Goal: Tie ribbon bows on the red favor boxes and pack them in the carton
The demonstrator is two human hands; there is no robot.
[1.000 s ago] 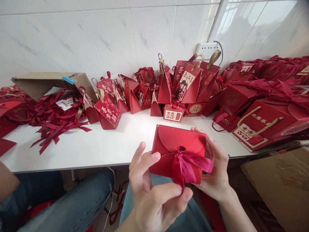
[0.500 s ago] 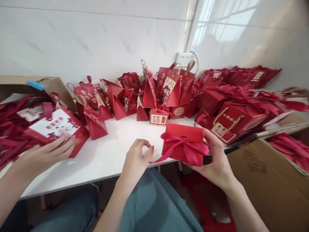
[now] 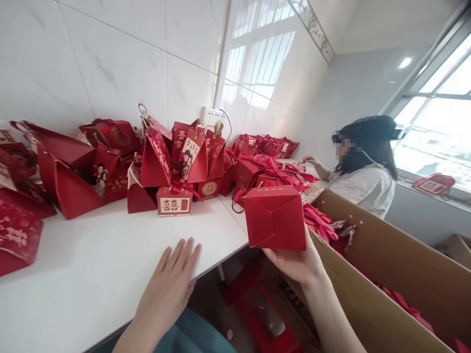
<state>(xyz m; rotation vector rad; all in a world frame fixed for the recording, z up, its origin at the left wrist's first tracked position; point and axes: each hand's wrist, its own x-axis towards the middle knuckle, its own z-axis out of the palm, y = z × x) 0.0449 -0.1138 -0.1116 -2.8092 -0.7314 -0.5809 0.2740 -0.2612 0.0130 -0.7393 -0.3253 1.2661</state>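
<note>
A red gift box (image 3: 275, 220) is held up by my right hand (image 3: 294, 262), over the front edge of the table beside the large carton. Its folded bottom faces me, and its bow is out of sight. My left hand (image 3: 171, 274) rests on the white tabletop (image 3: 91, 264) at the near edge, fingers stretched out and holding nothing. Beyond that hand stands a small red box with a white double-happiness label (image 3: 174, 206). Several red gift bags (image 3: 187, 152) stand behind it along the wall.
A large cardboard carton (image 3: 371, 294) with ribboned red boxes inside stands at the right. Behind it a person in a white top (image 3: 364, 186) reaches toward the heaped boxes (image 3: 270, 169). A power strip (image 3: 214, 116) is on the wall. Something red (image 3: 257, 314) lies below the table.
The view has swung right. My right hand has turned the box so its bottom shows instead of the bow. My left hand has opened flat onto the table. Another person's hand at left is out of view.
</note>
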